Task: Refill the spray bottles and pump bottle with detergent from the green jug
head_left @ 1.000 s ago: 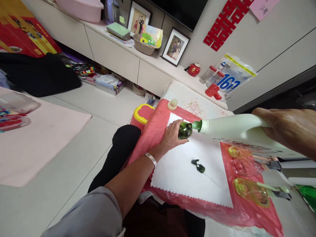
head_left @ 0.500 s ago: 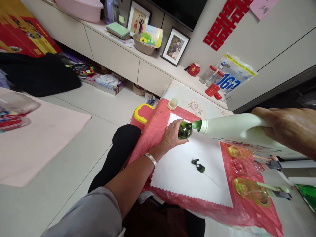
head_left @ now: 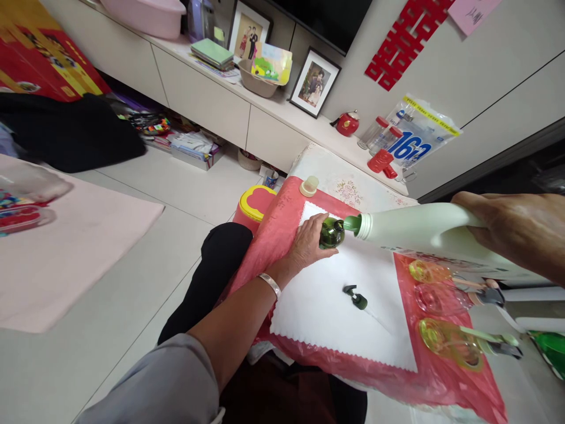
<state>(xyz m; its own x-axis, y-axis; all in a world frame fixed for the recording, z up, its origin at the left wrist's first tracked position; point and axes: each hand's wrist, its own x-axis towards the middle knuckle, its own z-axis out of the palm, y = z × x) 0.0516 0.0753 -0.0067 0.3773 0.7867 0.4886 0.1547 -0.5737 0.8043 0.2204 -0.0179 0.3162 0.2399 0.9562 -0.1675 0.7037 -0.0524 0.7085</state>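
Note:
My left hand (head_left: 309,240) is wrapped round a dark green glass bottle (head_left: 332,233) on a white scallop-edged sheet (head_left: 318,318). My right hand (head_left: 514,227) grips the handle of a large pale green jug (head_left: 410,227), tipped almost level. The jug's uncapped mouth, with a green spout, meets the small bottle's neck; whether liquid flows I cannot make out. A dark green pump head (head_left: 356,298) with a clear tube lies on the sheet. The jug's pale cap (head_left: 309,186) stands at the far left corner of the table.
Two yellowish glass bottles and a pink one (head_left: 439,298) lie on the red plastic cover (head_left: 282,218) at right. Left of the table is a red-and-yellow stool (head_left: 256,206). Behind, a low cabinet (head_left: 203,100) carries picture frames, a basin and jars.
Nearly everything stays put. Both hands, the bottle and the tipped jug keep their places; the view shifts only very slightly.

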